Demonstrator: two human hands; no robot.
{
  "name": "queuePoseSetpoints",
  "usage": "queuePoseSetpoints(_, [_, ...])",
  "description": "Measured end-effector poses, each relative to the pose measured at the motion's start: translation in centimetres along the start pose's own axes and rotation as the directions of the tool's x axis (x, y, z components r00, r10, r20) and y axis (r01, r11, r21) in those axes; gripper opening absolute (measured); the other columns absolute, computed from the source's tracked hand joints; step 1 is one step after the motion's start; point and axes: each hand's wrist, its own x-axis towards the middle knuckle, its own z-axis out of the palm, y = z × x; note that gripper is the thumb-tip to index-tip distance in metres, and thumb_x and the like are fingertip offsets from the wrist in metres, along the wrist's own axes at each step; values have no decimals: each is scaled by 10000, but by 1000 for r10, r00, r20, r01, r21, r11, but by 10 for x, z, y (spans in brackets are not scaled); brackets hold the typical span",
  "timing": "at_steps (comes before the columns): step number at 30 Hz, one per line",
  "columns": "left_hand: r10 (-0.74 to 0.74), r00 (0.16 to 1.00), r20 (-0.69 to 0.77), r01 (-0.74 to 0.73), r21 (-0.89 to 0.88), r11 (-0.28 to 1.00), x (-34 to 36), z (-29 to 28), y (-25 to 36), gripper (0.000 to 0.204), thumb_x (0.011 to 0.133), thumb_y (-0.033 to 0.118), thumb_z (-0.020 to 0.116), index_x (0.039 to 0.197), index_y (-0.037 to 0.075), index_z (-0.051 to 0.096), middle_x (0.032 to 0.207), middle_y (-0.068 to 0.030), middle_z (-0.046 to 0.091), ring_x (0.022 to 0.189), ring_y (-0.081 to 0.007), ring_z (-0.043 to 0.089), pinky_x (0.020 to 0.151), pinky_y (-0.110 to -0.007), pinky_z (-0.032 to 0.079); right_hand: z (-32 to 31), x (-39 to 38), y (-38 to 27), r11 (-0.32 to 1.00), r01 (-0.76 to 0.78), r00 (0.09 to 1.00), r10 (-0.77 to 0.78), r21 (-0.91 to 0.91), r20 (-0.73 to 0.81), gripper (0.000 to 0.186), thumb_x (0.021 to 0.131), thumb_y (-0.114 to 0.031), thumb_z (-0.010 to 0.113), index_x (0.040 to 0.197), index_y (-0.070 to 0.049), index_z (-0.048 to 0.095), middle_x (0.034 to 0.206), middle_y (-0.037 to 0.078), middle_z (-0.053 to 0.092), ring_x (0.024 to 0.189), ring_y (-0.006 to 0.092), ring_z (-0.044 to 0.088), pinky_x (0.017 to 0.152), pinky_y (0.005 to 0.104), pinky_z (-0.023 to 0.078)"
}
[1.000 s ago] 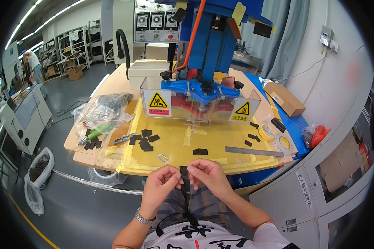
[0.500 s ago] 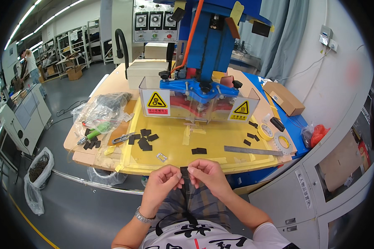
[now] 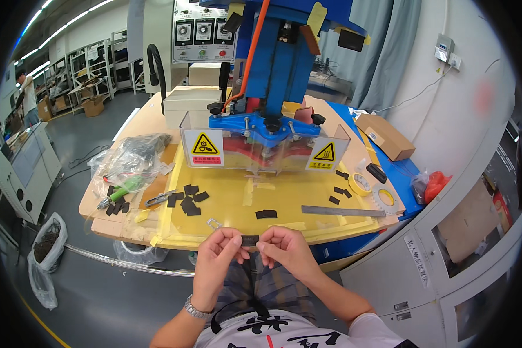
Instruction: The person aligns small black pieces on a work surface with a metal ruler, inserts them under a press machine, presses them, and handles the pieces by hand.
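Yellow-topped desk ahead; just before its near edge, both hands pinch one black strap, its long axis crosswise: left hand, right hand.

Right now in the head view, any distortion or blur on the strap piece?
Head view: fisheye bends the yellow table edge and blacks out the corners; the centre is sharp, so the black strap piece between left hand and right hand reads clearly; light even.
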Motion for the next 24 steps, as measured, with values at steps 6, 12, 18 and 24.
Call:
queuePoseSetpoints(6, [-5, 1000, -17, 3, -107, 994, -1, 13, -13, 117, 1137, 96, 718, 1184, -10, 709, 984, -71, 797, 869, -123, 741, 787, -265, 566, 11, -4, 9, 996, 49, 994, -41, 69, -103, 133, 1133, -135, 750, 1101, -15, 702, 884, 7, 724, 741, 63, 682, 632, 226, 528])
queuePoseSetpoints(12, [63, 997, -45, -61, 35, 997, 9, 8, 0, 85, 1141, 75, 699, 1133, -9, 692, 916, -51, 771, 809, -107, 741, 725, -253, 568, -8, -5, 2, 968, 64, 983, -102, -243, -149, 143, 1131, -152, 757, 1152, -10, 766, 928, 30, 773, 804, 96, 740, 721, 260, 588])
queuePoseSetpoints(18, [114, 990, -84, -103, 127, 987, 23, -8, 12, 48, 1130, 30, 697, 1143, -13, 682, 913, -38, 752, 765, -94, 742, 692, -247, 586, -111, 5, -26, 116, 157, 799, -599, -981, 57, 300, 968, -168, 858, 1222, -30, 776, 1152, 156, 771, 1072, 369, 742, 945, 454, 595])
queuePoseSetpoints(24, [221, 972, -84, -201, 199, 959, 31, -10, 7, 172, 1100, -25, 713, 1271, -38, 691, 1014, -28, 740, 824, -69, 721, 737, -232, 602, -159, 14, -22, 107, 198, 891, -434, -974, 133, 281, 943, -150, 875, 1144, -32, 719, 1123, 159, 709, 1091, 379, 696, 950, 484, 564])
